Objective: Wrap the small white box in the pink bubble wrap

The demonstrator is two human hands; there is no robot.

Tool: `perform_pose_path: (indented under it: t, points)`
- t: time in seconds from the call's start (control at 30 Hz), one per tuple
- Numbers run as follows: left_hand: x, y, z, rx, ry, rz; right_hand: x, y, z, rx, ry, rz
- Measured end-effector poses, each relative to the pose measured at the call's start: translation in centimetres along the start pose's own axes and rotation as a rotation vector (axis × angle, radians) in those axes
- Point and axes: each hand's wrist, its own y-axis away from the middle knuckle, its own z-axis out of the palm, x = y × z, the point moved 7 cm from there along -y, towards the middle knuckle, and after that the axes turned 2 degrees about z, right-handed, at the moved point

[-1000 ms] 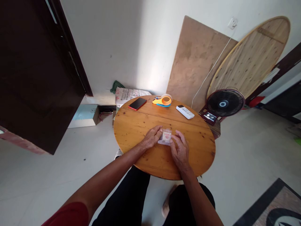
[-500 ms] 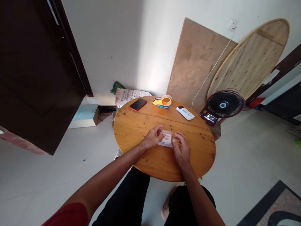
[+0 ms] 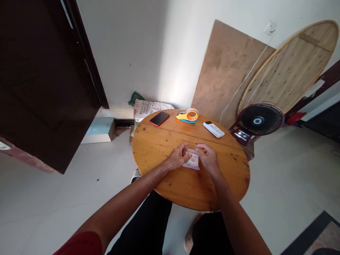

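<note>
Packet [image 3: 192,161] flat on table [image 3: 159,148], pinched by both hands, long axis near-far.

Round table [image 3: 159,148] of varnished wood, honey-toned, glossy, knots and plank seams showing; small packet [image 3: 193,161] of clear, shiny plastic film with a pink-and-white printed label, pinched between left hand [image 3: 177,158] and right hand [image 3: 209,158]; at 11 o'clock on the tabletop, phone [image 3: 159,118] with glossy dark glass and red casing; at 12 o'clock, tape dispenser [image 3: 188,116] of smooth orange, yellow and blue plastic; at 1 o'clock, remote control [image 3: 214,129] of matt white plastic; beyond, raw unfinished board [image 3: 225,71], dull and rough; round panel [image 3: 289,67] of pale, matt planks; fan [image 3: 260,120] with black grille; floor [image 3: 39,205] smooth, pale, faintly sheened.
</note>
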Motion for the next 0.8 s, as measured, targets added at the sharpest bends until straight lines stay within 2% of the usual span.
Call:
perform_pose_path:
  t: [0.13, 0.33, 0.57, 0.8]
  points:
    - [0.1, 0.0, 0.0, -0.02, -0.012, 0.002, -1.1, -0.2, 0.3, 0.019, -0.009, -0.056]
    - [0.6, 0.1, 0.0, -0.018, -0.01, -0.01, -2.2, 1.8, 0.4, -0.013, -0.05, -0.083]
    - [0.6, 0.1, 0.2, -0.037, 0.009, -0.004, -1.5, 3.8, 0.3, -0.031, -0.09, -0.071]
    - [1.0, 0.3, 0.3, -0.053, 0.045, -0.014, -1.8, 4.2, 0.0, 0.026, -0.088, -0.175]
